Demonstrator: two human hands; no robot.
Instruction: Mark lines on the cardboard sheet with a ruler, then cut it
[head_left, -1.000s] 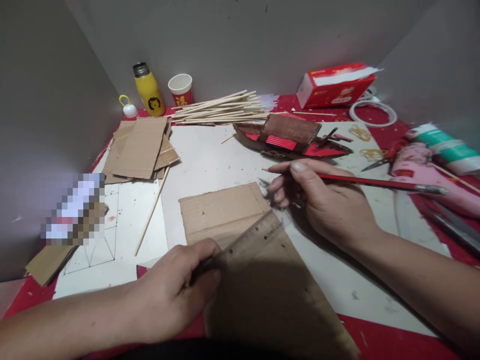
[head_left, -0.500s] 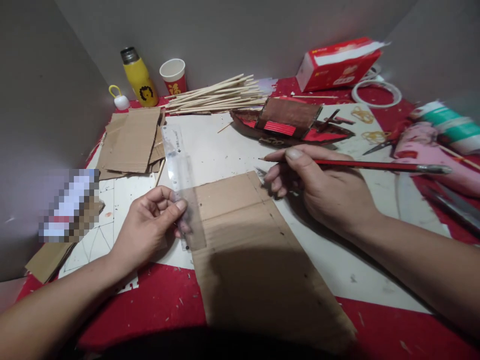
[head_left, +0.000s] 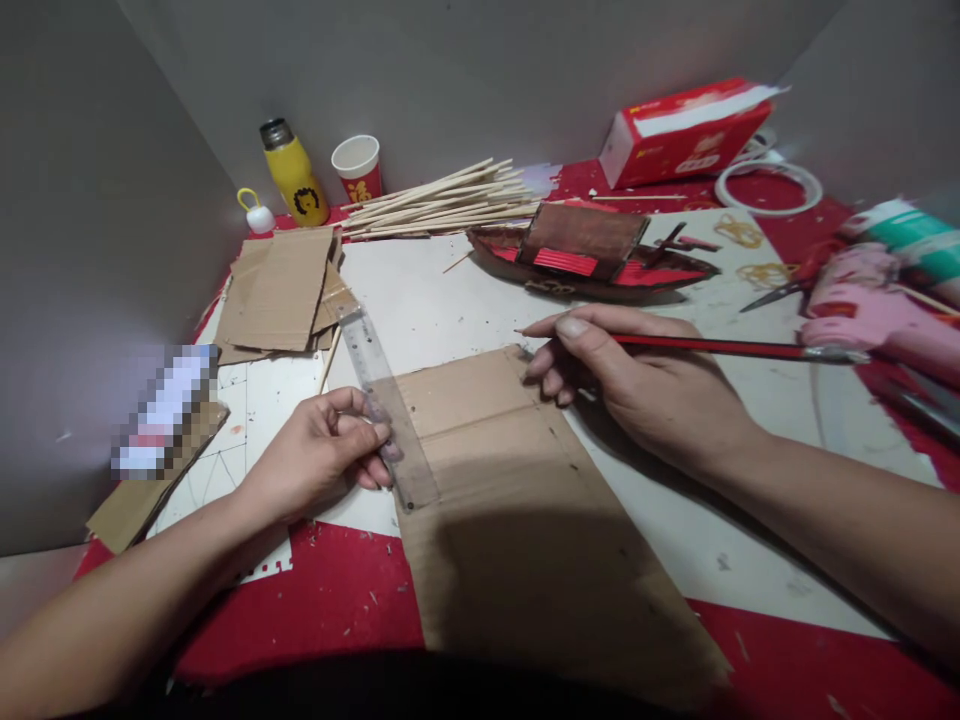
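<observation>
A long brown cardboard sheet [head_left: 517,520] lies in front of me on the table. My left hand [head_left: 322,455] pinches a clear plastic ruler [head_left: 386,400] that lies along the sheet's left edge. My right hand [head_left: 637,385] is closed round a red pencil [head_left: 720,347], its tip pointing left just beyond the sheet's far right corner, fingers resting by that corner.
A red and brown model boat [head_left: 592,255] stands behind the sheet. Further back are several wooden sticks [head_left: 442,205], a yellow flask [head_left: 294,180], a paper cup [head_left: 358,165] and a red tissue box [head_left: 682,125]. Cardboard scraps [head_left: 277,295] lie left; scissors [head_left: 776,290] and a pink glue gun [head_left: 877,320] lie right.
My left hand carried the ruler from across the sheet's middle to its left edge and laid it down there. My right hand with the pencil stayed by the far corner.
</observation>
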